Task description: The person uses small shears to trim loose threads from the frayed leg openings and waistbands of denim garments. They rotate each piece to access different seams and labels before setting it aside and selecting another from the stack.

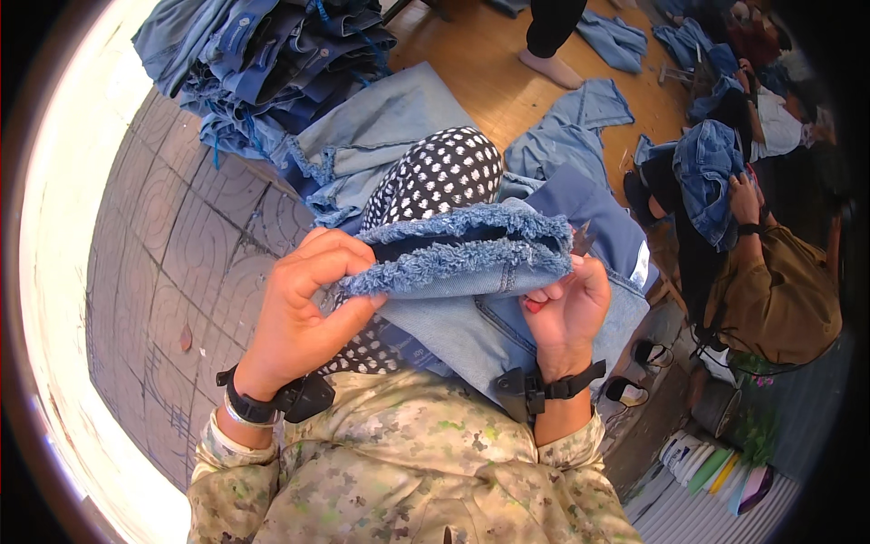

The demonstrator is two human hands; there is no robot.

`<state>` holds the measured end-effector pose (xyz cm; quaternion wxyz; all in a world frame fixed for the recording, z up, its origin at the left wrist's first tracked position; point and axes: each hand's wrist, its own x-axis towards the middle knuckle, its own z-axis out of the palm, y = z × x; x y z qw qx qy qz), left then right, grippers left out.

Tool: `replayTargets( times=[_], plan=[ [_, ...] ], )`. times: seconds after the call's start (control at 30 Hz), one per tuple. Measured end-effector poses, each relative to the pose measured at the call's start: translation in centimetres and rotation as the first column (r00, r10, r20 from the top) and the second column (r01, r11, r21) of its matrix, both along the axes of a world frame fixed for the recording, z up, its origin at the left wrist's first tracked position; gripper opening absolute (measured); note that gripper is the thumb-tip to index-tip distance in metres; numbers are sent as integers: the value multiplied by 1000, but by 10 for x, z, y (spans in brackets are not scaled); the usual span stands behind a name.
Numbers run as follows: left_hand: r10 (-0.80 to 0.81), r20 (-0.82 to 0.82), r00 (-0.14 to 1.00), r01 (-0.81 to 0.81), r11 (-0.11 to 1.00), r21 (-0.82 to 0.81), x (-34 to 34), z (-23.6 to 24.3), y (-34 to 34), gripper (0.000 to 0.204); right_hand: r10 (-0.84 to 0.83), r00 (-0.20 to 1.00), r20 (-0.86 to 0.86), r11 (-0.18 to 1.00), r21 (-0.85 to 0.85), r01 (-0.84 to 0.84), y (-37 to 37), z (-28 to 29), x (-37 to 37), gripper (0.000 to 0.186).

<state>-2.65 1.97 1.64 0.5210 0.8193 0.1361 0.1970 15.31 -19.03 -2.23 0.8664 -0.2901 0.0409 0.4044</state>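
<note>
1. So the denim leg (462, 313) is lying across the wearer's lap, with its frayed hem (462, 263) stretched between both hands.
2. Left hand (313, 290) is clamped on the hem's left end, thumb and fingers pinched together. If that pinch slips, I'd guess the edge sags and the gap in it closes up.
3. Right hand (571, 304) is curled around the other end, and a dark pointed tool (581, 238) sticks up right by the thumb. Can't tell exactly how it's gripped. Biggest worry imo: a careless twist could nick a finger or snag the fluff.
4. Pulling too hard could fray those loose threads further.
5. The spotted fabric (439, 172) over the knee sits just behind the hem, so a stray poke could catch that too.
</note>
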Motion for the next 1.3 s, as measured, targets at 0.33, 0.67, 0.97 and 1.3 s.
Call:
replayTargets(
  times=[0.33,0.67,0.97,1.3],
  plan=[
    [-181,67,981,187,976,-107,-12,10,8,20,-42,999,-17,989,-145,39,3,4,-1,20],
    [125,27,992,-83,789,-608,-20,-2,-4,56,-64,998,14,997,-48,64,0,2,-6,28],
    [15,-43,999,-42,657,-752,-6,-10,-15,25,-102,995,-9,989,-107,100,5,8,-7,29],
    [92,-80,993,-120,640,-759,-10,-15,-16,34,-80,986,-147,996,13,83,1,4,1,24]
  ],
)
